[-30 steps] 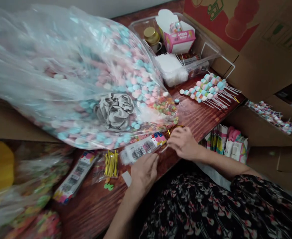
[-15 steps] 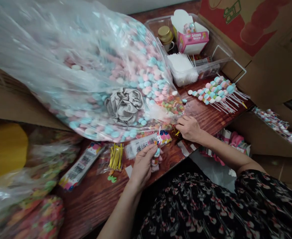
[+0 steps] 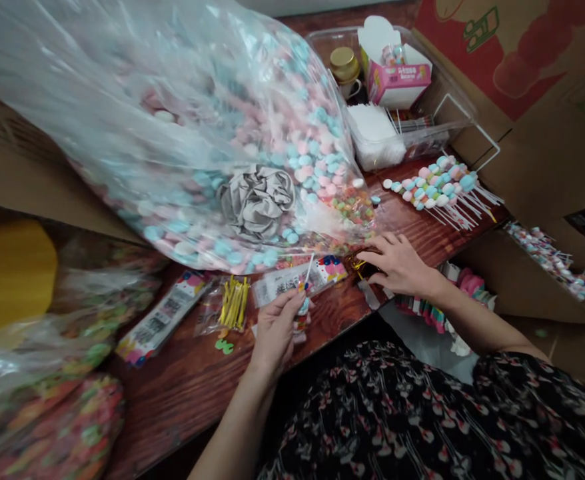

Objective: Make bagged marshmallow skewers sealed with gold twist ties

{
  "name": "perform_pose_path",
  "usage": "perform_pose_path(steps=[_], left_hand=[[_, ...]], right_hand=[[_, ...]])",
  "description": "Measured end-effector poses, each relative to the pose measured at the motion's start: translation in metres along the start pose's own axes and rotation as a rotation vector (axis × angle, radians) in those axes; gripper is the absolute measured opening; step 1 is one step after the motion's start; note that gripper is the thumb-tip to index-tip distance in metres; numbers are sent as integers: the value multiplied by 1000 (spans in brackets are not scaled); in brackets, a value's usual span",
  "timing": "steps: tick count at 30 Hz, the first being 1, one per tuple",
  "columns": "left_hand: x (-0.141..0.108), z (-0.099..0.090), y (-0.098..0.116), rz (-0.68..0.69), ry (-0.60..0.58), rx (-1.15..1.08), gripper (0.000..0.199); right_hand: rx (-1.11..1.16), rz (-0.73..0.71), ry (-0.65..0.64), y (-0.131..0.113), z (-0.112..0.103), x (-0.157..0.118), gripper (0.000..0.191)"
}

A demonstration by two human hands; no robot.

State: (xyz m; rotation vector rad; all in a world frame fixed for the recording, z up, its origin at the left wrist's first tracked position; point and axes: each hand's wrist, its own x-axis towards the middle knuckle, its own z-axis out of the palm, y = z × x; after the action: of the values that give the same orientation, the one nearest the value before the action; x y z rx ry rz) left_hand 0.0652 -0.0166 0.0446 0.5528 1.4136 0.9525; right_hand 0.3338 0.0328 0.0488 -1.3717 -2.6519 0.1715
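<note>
Moved: we find the right hand [image 3: 400, 265] shifted over gold twist ties [image 3: 357, 265], fingers [image 3: 380, 245] apart.
Left hand [image 3: 274, 337]: we record fingers clamped on a white candy stick [image 3: 308, 268].

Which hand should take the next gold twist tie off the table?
Right, probably: the right hand looks free and sits beside the gold twist ties, while the left hand is pinching a white stick.

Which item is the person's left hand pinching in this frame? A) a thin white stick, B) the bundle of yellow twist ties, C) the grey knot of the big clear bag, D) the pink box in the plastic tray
A: the left hand pinches a thin white stick between its fingertips, with sweets on the stick's lower part.
</note>
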Motion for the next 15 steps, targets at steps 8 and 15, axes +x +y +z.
perform_pose_path(steps=[8,15], left_hand=[[-13,-9,-17,-8,19,-12,39],[-20,-19,-24,60,28,15,39]], right_hand=[[55,-36,173,18,58,-7,21],[17,-565,-58,58,29,19,30]])
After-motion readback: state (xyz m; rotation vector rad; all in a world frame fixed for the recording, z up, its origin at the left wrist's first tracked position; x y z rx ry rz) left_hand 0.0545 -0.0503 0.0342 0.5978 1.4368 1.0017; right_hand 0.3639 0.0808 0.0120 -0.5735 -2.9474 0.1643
